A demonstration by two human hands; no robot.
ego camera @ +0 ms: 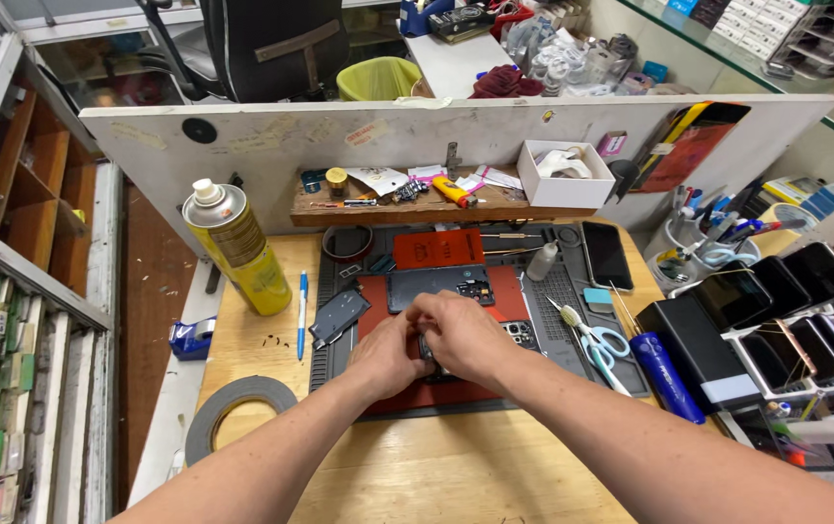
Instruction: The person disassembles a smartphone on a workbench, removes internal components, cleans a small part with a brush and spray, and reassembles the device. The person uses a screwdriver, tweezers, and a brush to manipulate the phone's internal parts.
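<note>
Both my hands meet over a red mat [509,288] at the middle of the bench. My left hand [386,356] and my right hand [461,333] are closed together on a small dark phone part [430,354], mostly hidden under the fingers. Just behind them lies an opened phone [439,285] with its insides showing. A dark back cover [338,316] rests to the left on the grey work mat [563,291].
A yellow gas canister [233,246] and a blue pen [302,312] stand left, with a tape roll [235,407] near the front. Scissors [600,347], a blue tool [666,374] and racks of phones [786,311] sit right. A cluttered wooden shelf [417,207] runs behind.
</note>
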